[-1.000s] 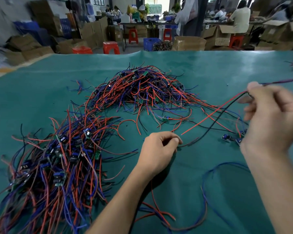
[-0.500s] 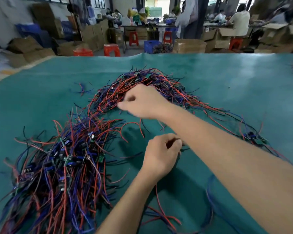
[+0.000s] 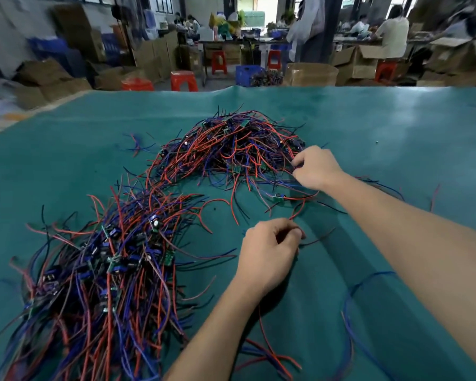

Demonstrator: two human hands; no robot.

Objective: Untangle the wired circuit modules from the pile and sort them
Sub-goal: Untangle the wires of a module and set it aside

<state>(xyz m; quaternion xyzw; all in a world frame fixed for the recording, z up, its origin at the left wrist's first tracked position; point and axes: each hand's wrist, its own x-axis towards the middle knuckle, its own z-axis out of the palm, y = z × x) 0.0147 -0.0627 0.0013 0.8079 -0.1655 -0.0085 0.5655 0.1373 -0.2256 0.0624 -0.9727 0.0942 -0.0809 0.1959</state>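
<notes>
- Far tangled pile (image 3: 231,152) remained large; near-left sorted heap (image 3: 99,270) looked bigger, so maybe half was done.
- Right hand (image 3: 316,167) pinched pile wires; left hand (image 3: 267,251) curled around a red wire (image 3: 297,213).

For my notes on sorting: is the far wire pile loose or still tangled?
Tangled. In the far pile red, blue and black wires cross over each other in a mound; the right hand pinches wires at its edge.

Table cover (image 3: 368,127) green-blue, plain. Far pile (image 3: 231,149) red, blue, black wires mixed, tiny green boards. Near pile (image 3: 102,270) same red, blue, black, with dark blue parts and green boards. Loose wire (image 3: 355,312) blue. Stools (image 3: 184,81) red-orange. Crate (image 3: 249,75) blue. Boxes (image 3: 311,74) brown.
</notes>
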